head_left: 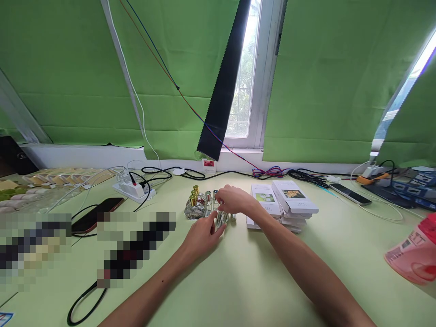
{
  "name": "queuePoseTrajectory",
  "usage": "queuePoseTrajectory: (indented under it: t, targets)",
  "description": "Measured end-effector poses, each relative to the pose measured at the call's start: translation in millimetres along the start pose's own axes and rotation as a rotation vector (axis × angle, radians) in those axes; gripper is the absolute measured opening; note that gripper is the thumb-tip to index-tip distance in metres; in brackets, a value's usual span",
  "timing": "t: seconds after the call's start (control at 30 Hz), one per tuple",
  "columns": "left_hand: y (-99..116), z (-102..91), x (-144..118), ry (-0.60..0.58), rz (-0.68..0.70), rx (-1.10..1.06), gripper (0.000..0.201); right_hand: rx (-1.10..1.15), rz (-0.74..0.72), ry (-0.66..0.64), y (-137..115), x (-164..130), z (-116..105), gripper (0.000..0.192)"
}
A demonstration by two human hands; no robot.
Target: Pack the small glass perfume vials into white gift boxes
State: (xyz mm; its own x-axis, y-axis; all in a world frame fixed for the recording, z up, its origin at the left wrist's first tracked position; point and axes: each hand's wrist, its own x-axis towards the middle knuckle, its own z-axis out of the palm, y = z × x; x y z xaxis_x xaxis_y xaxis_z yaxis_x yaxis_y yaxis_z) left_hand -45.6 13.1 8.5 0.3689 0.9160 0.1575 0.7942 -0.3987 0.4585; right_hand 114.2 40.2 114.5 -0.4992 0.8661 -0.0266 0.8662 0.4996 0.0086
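A cluster of small glass bottles point(199, 204) with gold and silver caps stands near the middle of the pale green table point(245, 277). My left hand point(202, 235) reaches in from below and grips a small clear bottle point(221, 219) at the cluster's right side. My right hand point(235, 200) comes over from the right, fingers curled down onto the top of the same bottle. Whether the cap is on or off is hidden by the fingers.
A stack of white flat boxes point(289, 202) lies right of the hands. A dark phone point(97, 213) and white power strip point(134, 188) sit to the left, with black cables point(163, 172). A second phone point(350, 194) and a pink packet point(417, 254) are at the right.
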Motion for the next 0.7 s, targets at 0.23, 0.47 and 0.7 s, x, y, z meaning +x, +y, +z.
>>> queuePoseTrajectory:
  t: [0.23,0.47,0.7]
  targets:
    - [-1.5,0.4,0.1,-0.007,-0.005,-0.006,0.034,-0.035,0.012,0.014,-2.1,0.2,0.3,0.021]
    - [-1.1,0.3,-0.7,0.004,0.002,-0.015,0.031,-0.039,0.034,0.048,-0.2,3.5,4.6,0.023]
    - [-1.9,1.3,-0.5,-0.004,0.003,-0.013,0.029,-0.039,0.047,0.050,-0.1,5.4,6.4,0.027]
